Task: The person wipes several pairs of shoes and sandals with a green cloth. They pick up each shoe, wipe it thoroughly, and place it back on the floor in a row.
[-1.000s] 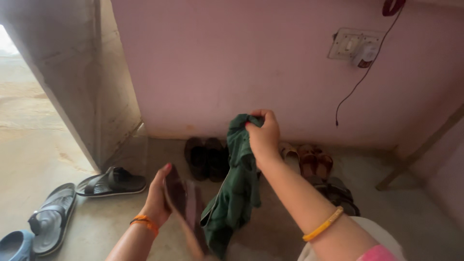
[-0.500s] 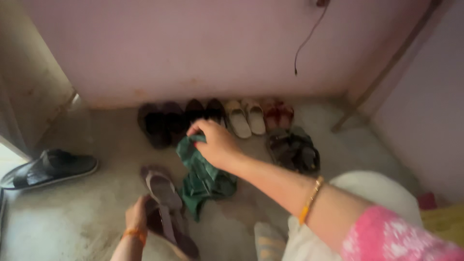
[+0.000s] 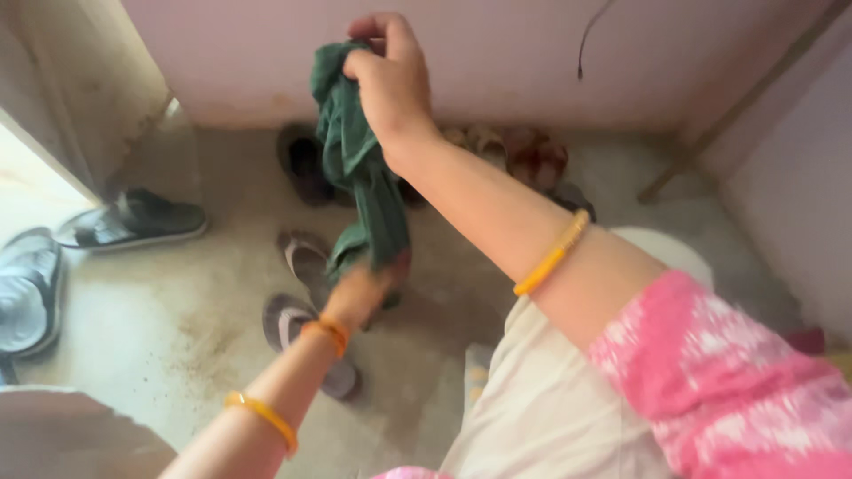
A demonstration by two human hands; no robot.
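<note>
green cloth held up over a floor of sandals

taking the green cloth [image 3: 359, 168] as the landmark: nearest, the left hand [image 3: 366, 288] touches its hanging lower end, blurred, so i cannot tell whether that grip is spread or pinching; a brown sandal [image 3: 306, 333] lies on the floor [image 3: 177, 310] just below the cloth, a second [image 3: 306, 257] beside its lower edge. the right hand [image 3: 390, 80] has its grip pressed together on the cloth's bunched top, holding it well above the floor. left of the cloth lies a dark sandal [image 3: 133, 222]. beyond the cloth, more shoes [image 3: 510, 151] line the foot of the pink wall [image 3: 497, 53].
</note>
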